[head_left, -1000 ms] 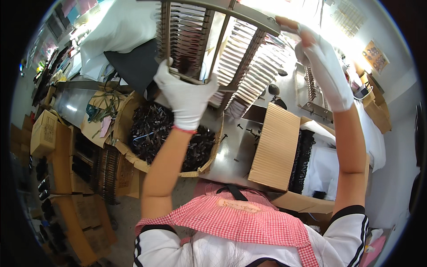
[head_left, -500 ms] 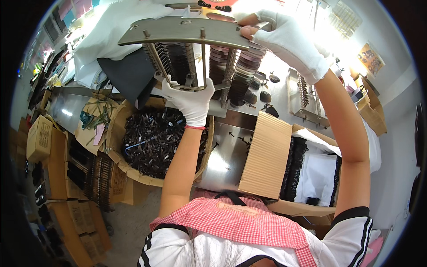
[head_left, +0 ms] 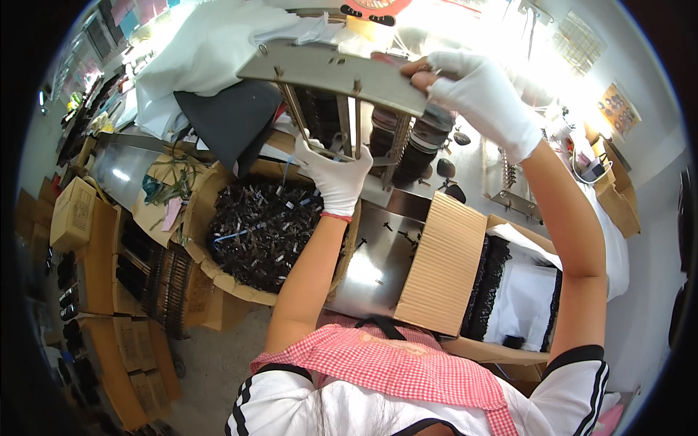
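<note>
Metal rack (head_left: 331,76) between the two white-gloved hands (head_left: 338,178)

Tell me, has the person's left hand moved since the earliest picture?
Yes: the left hand has moved to the right, closer to the tan cardboard flap.

Facing a surface (head_left: 369,280) between a box (head_left: 240,288) of small parts (head_left: 265,240) on the left and a carton (head_left: 498,352) on the right. Holding a rack (head_left: 331,69) beyond both, with lenses (head_left: 446,168) behind the carton's flap (head_left: 440,265) and a second rack (head_left: 512,205) farther right.
</note>
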A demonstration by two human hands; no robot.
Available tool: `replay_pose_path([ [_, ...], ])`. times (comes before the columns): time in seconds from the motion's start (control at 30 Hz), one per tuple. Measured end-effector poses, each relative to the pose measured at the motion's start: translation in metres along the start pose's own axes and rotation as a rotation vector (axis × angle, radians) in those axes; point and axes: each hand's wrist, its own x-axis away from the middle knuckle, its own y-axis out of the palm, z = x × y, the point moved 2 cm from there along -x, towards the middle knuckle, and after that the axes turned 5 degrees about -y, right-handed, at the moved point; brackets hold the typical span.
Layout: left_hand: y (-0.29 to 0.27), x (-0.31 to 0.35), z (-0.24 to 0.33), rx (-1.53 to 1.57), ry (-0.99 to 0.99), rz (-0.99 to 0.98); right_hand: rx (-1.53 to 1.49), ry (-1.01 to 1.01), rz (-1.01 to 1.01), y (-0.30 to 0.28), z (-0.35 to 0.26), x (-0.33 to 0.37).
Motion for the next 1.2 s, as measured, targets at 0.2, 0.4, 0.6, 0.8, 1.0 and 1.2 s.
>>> replay_pose_path([
  [0.2, 0.006, -0.011, -0.006, 0.294, -0.156, -0.036, 0.027, -0.030, 0.032, -0.011, -0.015, 0.007],
  [0.4, -0.027, -0.051, 0.010, 0.207, 0.145, 0.004, 0.343, 0.046, 0.134, -0.085, 0.077, 0.071],
  [0.6, -0.023, -0.060, 0.044, -0.060, 0.158, 0.087, 0.705, 0.721, -0.185, -0.138, 0.247, 0.192],
  [0.8, 0.042, -0.041, 0.106, 0.333, 0.137, -0.050, 0.579, 0.574, 0.032, -0.112, 0.332, 0.231],
  [1.0, 0.113, 0.020, 0.158, 0.530, -0.034, -0.254, 0.675, 0.316, 0.225, -0.170, 0.319, 0.225],
  [1.2, 0.184, 0.099, 0.195, 0.318, -0.061, -0.264, -0.144, 0.562, 0.712, -0.292, 0.248, 0.293],
])
